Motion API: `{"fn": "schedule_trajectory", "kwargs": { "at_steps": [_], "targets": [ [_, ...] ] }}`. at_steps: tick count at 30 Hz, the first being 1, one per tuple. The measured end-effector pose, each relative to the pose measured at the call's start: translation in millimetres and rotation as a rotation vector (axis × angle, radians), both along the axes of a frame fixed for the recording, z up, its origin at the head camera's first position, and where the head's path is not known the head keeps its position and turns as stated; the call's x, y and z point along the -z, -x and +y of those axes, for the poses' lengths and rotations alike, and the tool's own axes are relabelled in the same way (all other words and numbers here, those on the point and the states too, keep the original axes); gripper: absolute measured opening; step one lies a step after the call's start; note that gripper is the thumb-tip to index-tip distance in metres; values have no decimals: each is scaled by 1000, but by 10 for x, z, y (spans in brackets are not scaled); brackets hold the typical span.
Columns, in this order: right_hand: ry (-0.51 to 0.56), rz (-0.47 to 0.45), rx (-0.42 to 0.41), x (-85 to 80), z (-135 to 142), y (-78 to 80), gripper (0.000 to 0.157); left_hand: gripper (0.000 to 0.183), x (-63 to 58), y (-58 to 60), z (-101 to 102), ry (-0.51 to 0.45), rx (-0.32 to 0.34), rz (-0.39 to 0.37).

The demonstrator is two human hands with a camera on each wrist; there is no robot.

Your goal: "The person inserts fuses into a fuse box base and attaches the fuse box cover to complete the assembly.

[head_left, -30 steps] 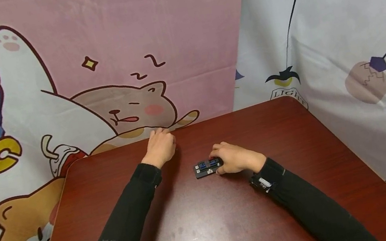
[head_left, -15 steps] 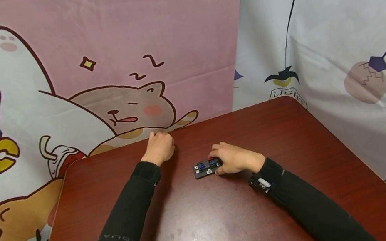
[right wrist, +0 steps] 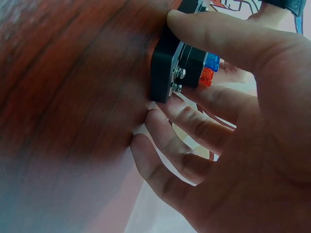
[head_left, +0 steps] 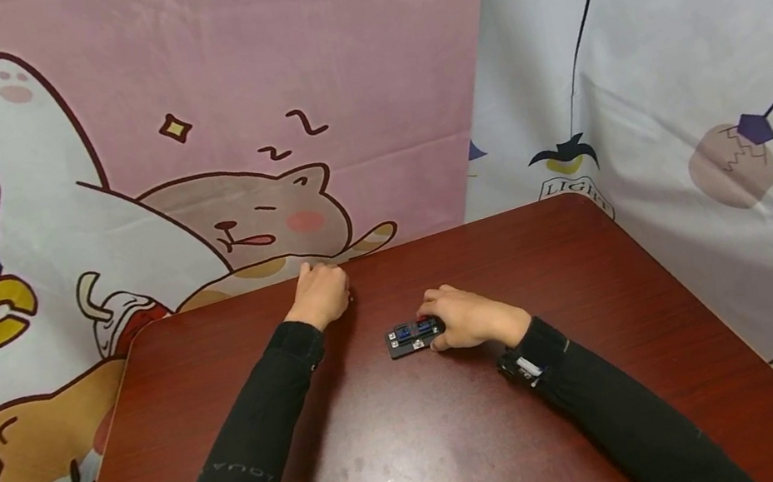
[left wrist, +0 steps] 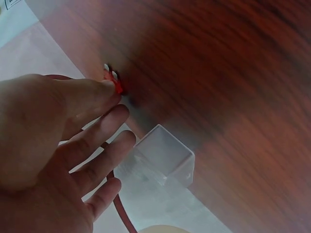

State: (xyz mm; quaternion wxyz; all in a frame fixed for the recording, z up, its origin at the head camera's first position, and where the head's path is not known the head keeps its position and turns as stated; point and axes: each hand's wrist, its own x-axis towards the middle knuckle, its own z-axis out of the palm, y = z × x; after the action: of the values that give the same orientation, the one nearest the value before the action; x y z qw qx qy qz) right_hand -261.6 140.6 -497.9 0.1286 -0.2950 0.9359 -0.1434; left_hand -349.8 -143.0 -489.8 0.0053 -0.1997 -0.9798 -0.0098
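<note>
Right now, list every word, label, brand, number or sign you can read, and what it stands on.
"LIGHT": white cloth at right.
White cloth, lower right: lettering partly hidden, unreadable.
"Z", twice: pink cloth, above drawn animal.
Left sleeve: lettering too blurred.
Black block, red piece: no readable text.

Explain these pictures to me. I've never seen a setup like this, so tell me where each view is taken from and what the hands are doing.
There is no machine here: a person is working bare-handed at a reddish-brown table. The wide view comes from a camera worn on the head, looking forward and down; each close view comes from a camera on one wrist.

The right hand holds one end of a black block on the table, fitted with small coloured parts. The left hand pinches a small red piece with metal prongs, best seen from its own wrist. That view also shows a clear plastic piece near the table's edge.
</note>
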Motion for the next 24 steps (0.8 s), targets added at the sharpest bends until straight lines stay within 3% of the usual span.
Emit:
{"fn": "schedule_trajectory", "kwargs": {
  "at_steps": [9, 24],
  "targets": [
    [13, 2, -3, -24, -7, -13, 54, 30, -63, -10, 16, 11, 0, -8],
    [7, -4, -1, -14, 2, -12, 56, 24, -31, -5, 53, 21, -4, -18]
  ]
}}
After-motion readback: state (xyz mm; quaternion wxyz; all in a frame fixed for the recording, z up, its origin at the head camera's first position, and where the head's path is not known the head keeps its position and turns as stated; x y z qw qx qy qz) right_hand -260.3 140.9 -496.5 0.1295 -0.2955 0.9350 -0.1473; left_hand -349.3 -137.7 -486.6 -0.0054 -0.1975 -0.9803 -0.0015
